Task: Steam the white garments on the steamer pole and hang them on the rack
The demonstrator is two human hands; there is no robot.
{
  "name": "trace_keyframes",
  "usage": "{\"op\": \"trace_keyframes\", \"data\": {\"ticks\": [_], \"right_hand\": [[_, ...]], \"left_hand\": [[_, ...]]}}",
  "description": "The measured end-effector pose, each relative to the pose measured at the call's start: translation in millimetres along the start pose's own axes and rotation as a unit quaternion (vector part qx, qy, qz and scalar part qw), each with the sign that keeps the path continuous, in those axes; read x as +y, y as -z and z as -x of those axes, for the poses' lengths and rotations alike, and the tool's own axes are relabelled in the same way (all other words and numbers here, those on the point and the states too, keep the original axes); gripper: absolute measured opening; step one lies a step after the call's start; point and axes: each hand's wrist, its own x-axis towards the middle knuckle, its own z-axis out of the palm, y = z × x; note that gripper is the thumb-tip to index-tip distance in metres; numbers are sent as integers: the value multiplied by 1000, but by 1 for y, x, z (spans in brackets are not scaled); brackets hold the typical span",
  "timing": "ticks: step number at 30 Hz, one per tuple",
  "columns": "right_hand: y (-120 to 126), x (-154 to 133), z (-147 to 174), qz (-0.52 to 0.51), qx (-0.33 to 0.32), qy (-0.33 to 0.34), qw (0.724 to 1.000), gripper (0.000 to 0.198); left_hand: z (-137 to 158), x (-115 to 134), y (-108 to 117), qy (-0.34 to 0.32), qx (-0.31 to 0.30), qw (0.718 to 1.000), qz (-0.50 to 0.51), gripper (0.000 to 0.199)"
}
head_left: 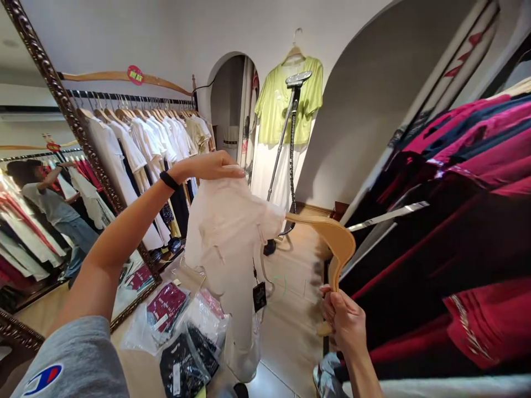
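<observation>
Above floor (294,301): clamped on pale garment (226,226) with left hand (218,166), on wooden hanger (337,236) with right hand (344,319). Likely light, soft garment; grasp at shoulders.

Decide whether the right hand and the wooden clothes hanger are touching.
Touching: the head view shows the right hand closed around the wooden clothes hanger.
</observation>
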Motion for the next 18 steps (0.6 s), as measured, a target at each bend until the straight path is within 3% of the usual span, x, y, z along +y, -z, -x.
{"op": "trace_keyframes", "data": {"ticks": [5,9,11,14,18], "right_hand": [[7,6,-84,-30,4,20,999,48],[18,22,-162,-42,-24,32,998,45],[28,30,-209,-43,-33,37,998,44],[45,36,-286,-38,-63,48,996,44],[55,29,-388,-16,-122,50,991,47]], "left_hand": [[-86,-11,8,-5,14,1000,22,49],[-156,-39,2,19,-36,999,-14,49],[-186,-57,0,40,-45,998,-21,48],[-228,-81,-1,55,-3,998,-25,50],[-286,-108,1,102,14,994,-41,56]]}}
